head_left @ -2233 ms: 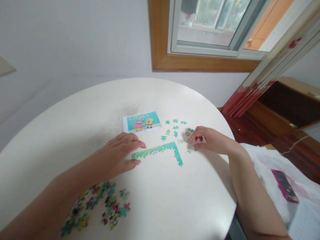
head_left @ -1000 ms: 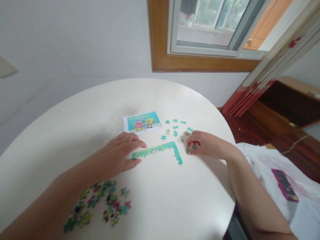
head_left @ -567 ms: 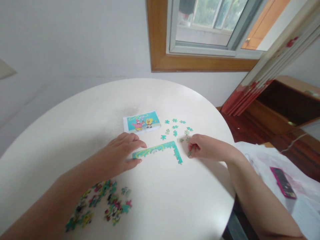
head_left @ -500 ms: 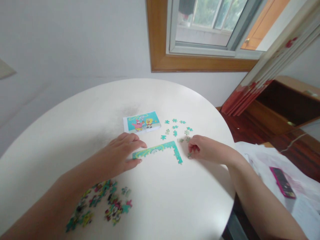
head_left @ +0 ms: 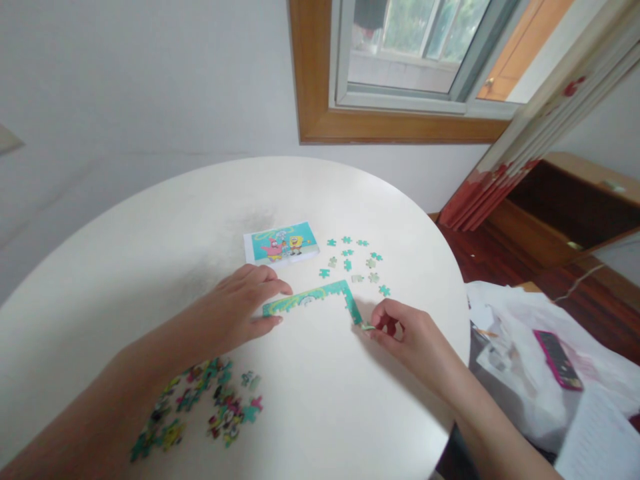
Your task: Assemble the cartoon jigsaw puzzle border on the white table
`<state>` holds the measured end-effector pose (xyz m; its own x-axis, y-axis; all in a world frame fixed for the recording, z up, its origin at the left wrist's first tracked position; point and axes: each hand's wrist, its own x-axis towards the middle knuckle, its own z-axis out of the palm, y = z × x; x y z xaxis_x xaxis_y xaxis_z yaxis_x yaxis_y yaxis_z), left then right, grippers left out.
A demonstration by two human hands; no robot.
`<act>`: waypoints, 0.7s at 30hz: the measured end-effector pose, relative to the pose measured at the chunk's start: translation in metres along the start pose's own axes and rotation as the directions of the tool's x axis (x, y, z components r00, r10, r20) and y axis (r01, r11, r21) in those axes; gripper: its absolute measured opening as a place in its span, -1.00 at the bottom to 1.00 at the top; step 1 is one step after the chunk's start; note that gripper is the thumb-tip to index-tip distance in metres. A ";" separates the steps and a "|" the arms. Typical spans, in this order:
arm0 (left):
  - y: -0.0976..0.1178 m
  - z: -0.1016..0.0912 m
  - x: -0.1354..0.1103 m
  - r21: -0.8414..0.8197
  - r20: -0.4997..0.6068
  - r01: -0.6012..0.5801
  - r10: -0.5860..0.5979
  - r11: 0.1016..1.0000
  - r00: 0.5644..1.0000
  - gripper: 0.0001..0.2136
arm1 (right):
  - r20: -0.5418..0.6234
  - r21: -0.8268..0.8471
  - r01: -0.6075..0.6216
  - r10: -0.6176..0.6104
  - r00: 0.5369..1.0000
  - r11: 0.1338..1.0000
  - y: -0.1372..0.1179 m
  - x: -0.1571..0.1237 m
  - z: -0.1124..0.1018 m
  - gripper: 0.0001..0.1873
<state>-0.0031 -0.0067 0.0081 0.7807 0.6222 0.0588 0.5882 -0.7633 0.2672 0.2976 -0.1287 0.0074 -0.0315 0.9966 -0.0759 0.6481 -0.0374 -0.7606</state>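
Note:
An L-shaped strip of joined puzzle pieces (head_left: pixel 325 292) lies on the white round table (head_left: pixel 310 413). My left hand (head_left: pixel 253 297) rests at the strip's left end, thumb and fingers spread apart around it. Pinched in my right hand (head_left: pixel 395 327) is a pale green puzzle piece (head_left: pixel 369 327), held at the lower end of the strip's right side; whether it is joined there I cannot tell. Several loose teal and pale pieces (head_left: pixel 347 265) lie beyond the strip's corner. Behind my left hand is a picture card (head_left: pixel 283 244) with cartoon figures.
A heap of mixed puzzle pieces (head_left: pixel 227 410) lies by my left forearm. Right of the table, a pink-edged phone (head_left: pixel 557 360) sits on white plastic (head_left: pixel 520 333). A wall and a wood-framed window (head_left: pixel 315 120) stand behind the table, with a curtain (head_left: pixel 475 193) at the right.
My right hand has moved left and nearer to me, bringing the puzzle piece to the strip's lower end. A teal loose piece it was covering now shows. My left hand stays in place.

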 end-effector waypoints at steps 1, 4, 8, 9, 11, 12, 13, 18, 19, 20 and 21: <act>-0.001 0.000 0.000 0.000 0.000 -0.004 0.004 1.000 1.000 -0.72 | -0.017 0.002 -0.007 0.007 1.000 1.000 0.001 -0.001 0.004 -0.95; -0.002 0.001 0.001 0.003 0.001 -0.014 0.014 1.000 1.000 -0.71 | -0.065 -0.037 -0.007 0.004 0.998 0.999 0.002 -0.003 0.013 -0.94; -0.003 0.003 0.001 0.005 -0.009 -0.017 0.017 1.000 1.000 -0.71 | -0.126 -0.110 0.014 -0.028 0.992 0.994 0.001 -0.003 0.019 -0.91; -0.003 0.003 0.001 0.002 -0.008 -0.019 0.019 1.000 1.000 -0.71 | -0.132 -0.121 0.016 -0.032 0.991 0.993 0.000 -0.003 0.020 -0.90; -0.003 0.003 0.001 0.000 -0.001 -0.016 0.016 1.000 1.000 -0.70 | -0.135 -0.138 0.018 -0.037 0.990 0.990 -0.001 -0.003 0.020 -0.88; -0.003 0.002 0.001 0.001 0.003 -0.011 0.011 1.000 1.000 -0.70 | -0.134 -0.143 0.021 -0.040 0.990 0.990 -0.002 -0.003 0.021 -0.87; -0.003 0.002 0.001 0.002 0.006 -0.005 0.005 1.000 1.000 -0.70 | -0.135 -0.145 0.023 -0.043 0.990 0.989 -0.003 -0.003 0.021 -0.85; -0.003 0.002 0.001 0.011 0.003 0.002 -0.002 1.000 1.000 -0.71 | -0.130 -0.172 0.023 -0.046 0.991 0.985 -0.005 -0.002 0.022 -0.81; -0.003 0.002 0.001 0.013 0.003 0.003 -0.003 1.000 1.000 -0.71 | -0.125 -0.174 0.026 -0.048 0.991 0.984 -0.005 -0.002 0.022 -0.80; -0.003 0.002 0.001 0.015 0.004 0.004 -0.004 1.000 1.000 -0.71 | -0.119 -0.170 0.031 -0.052 0.992 0.985 -0.004 -0.003 0.021 -0.80; -0.003 0.002 0.001 0.015 0.007 0.004 -0.004 1.000 1.000 -0.71 | -0.114 -0.161 0.038 -0.057 0.992 0.986 -0.004 -0.004 0.021 -0.81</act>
<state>-0.0037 -0.0045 0.0058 0.7800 0.6237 0.0511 0.5941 -0.7636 0.2529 0.2793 -0.1336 -0.0028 0.0182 0.9990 0.0416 0.7608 0.0132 -0.6489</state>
